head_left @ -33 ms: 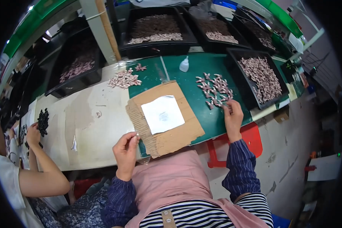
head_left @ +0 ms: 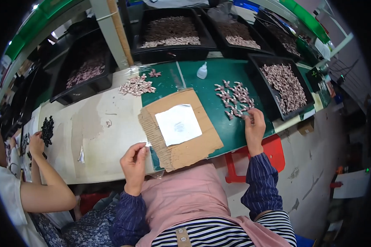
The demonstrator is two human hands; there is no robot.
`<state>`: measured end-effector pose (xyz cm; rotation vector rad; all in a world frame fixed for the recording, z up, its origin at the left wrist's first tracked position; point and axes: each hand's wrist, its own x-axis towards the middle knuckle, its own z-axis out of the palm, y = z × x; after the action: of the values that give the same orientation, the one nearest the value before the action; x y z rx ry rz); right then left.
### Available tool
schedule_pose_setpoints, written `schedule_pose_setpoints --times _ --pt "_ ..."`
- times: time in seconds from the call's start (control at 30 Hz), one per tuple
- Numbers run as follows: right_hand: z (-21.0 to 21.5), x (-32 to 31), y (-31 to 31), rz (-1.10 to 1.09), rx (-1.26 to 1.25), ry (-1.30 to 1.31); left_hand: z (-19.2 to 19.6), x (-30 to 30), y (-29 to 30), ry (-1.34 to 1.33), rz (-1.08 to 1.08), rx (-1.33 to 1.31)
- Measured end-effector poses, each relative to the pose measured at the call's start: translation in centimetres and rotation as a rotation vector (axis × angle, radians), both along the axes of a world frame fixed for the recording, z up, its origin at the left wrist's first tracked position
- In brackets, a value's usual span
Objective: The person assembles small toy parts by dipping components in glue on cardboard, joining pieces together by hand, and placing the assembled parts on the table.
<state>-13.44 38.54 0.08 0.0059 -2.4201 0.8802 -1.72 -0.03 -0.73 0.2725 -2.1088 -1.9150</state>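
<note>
Rough brown cardboard sheet (head_left: pixel 181 140) carries smooth white paper (head_left: pixel 178 123) on a matt green mat (head_left: pixel 218 119).

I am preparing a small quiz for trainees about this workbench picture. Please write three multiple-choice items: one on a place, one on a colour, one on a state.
1. Where is the right hand?
A. at the near edge of the loose pile of small pieces
B. on the glue bottle
C. inside a black tray

2. What colour is the mat under the cardboard sheet?
A. red
B. green
C. yellow

3. How does the small white bottle stand?
A. lying flat
B. upside down
C. upright

Answers: 1 A, its fingertips meet the pieces; 2 B, green shows around the cardboard; 3 C, its tip points up.
</note>
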Motion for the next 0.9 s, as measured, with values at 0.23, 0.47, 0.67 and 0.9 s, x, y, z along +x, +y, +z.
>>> schedule_pose_setpoints --times 0.23,0.47,0.67,0.9 --pt "4.8 -7.2 -13.1 0.63 -0.026 0.026 -0.9 -1.2 -1.5 0.009 0.096 -0.102" --pt "1.3 -19.1 -24.3 0.727 0.168 -0.096 -1.2 -0.8 -1.6 0.02 0.158 -0.158" --pt "1.0 -21.0 -25.6 0.692 0.369 -0.22 0.8 -1.1 -4.4 -0.013 0.303 -0.14" --pt "1.8 -20.2 -23.8 0.582 0.218 -0.335 1.3 -6.3 -11.9 0.014 0.352 -0.652"
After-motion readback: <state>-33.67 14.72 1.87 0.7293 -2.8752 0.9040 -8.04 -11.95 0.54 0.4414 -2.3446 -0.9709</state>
